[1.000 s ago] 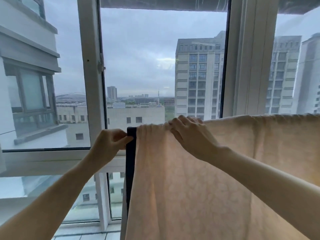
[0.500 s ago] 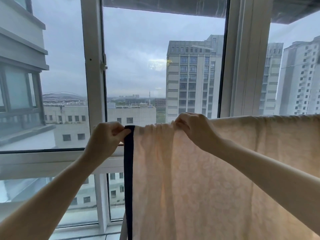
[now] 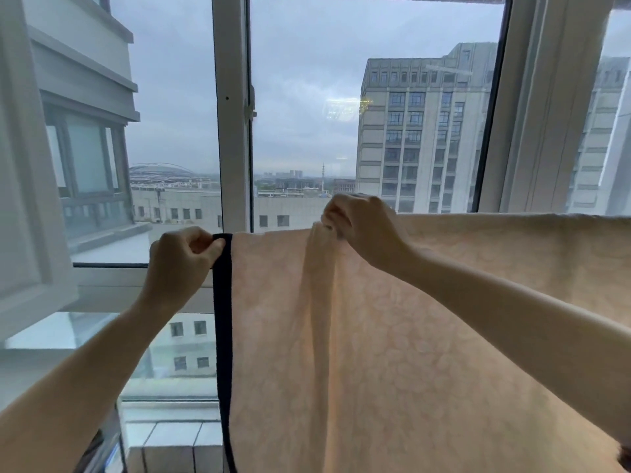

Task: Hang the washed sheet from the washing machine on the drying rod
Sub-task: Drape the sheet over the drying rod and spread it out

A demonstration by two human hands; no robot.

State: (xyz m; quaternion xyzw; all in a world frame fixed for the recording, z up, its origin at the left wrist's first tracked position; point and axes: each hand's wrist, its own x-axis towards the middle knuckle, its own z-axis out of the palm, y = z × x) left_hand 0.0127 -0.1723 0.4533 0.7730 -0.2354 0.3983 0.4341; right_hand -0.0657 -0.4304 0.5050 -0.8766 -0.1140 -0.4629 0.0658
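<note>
Pinching the dark hem [image 3: 222, 302] with our left hand [image 3: 177, 264] and bunched top edge with our right hand [image 3: 367, 230], we judge the sheet [image 3: 392, 353] limp, damp-heavy; hold edges.

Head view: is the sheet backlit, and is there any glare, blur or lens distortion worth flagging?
Head view: yes, overcast daylight through the window shines through the sheet, so it glows; a faint reflection sits on the glass near the tall building; the right hand looks slightly motion-blurred at its fingers, the left hand sharper; window frames bow from the wide angle.
</note>
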